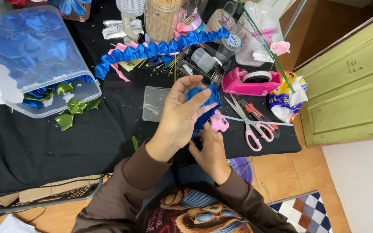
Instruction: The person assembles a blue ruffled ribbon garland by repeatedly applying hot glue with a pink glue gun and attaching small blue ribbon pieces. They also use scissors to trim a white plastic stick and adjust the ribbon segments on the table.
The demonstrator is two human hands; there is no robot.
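At about ten o'clock on the black-covered surface [65,146] a clear plastic tub [5,82] lies tilted, packed with folded blue satin ribbon pieces [31,47], and a few green satin petals [72,108] spill from its open mouth at its five o'clock corner. Toward twelve o'clock a long pleated blue ribbon strip [152,49] runs across the cloth, with a jar of thin wooden sticks [160,17] just behind it. A small clear plastic lid [154,103] lies flat just at nine o'clock of the hands. At the centre, the left hand [178,118] is raised with its fingers wrapped over the top of a blue ribbon flower [206,103], closed on it; the flower sits between the two hands, above the surface, slightly at one o'clock of the left palm. The right hand [210,151] is directly below, at six o'clock of the flower, its fingertips pinched together at the flower's base. A small pink object [219,123] rests just beside the flower at four o'clock; what it is cannot be told. Further toward three o'clock lie pink-handled scissors [251,127], a red and black utility knife [257,114] beside them, and a pink tape dispenser [251,82] at their twelve o'clock, with a crumpled plastic bag [283,101] at the surface edge.
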